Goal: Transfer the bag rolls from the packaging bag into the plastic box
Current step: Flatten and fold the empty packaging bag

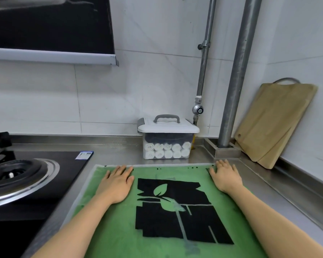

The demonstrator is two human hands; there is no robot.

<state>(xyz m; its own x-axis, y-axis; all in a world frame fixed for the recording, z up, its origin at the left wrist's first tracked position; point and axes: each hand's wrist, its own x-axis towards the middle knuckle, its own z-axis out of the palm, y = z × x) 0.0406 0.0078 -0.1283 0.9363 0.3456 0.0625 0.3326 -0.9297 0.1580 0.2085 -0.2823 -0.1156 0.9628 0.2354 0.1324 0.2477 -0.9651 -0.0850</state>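
Left hand [116, 183] and right hand [225, 176] are pressing flat, fingers straight and gripping nothing, near the green packaging bag's [119, 229] far edge. Just beyond that edge, the lidded plastic box [167, 140] is holding white bag rolls [167, 150]. Steel counter [268, 192] is showing to the bag's right.

Kitchen: gas hob [21, 175], steel counter [231, 175].

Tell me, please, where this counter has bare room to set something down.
Bare counter lies between the stove and the box, behind the bag's far left edge. Another strip runs right of the bag, before the cutting board. The back corner is crowded: box, pipe, board. The left hand and right hand press the bag.
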